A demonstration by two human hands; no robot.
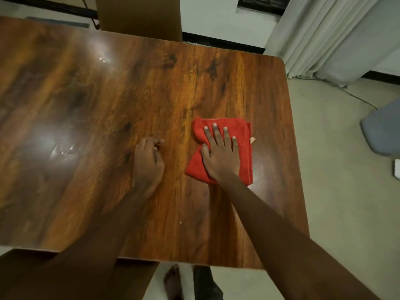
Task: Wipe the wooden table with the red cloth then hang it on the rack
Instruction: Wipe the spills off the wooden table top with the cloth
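A folded red cloth (242, 148) lies on the glossy wooden table (97, 100), right of centre. My right hand (219, 154) presses flat on top of it, fingers spread and pointing away from me. My left hand (148, 163) rests on the bare wood just left of the cloth, fingers curled in loosely with nothing in them. No rack is in view.
A cardboard box (138, 16) stands behind the table's far edge. White curtains (333, 37) hang at the back right, with a cable on the floor below them. A grey chair (383, 131) sits to the right of the table. My bare foot (173, 282) shows below the near edge.
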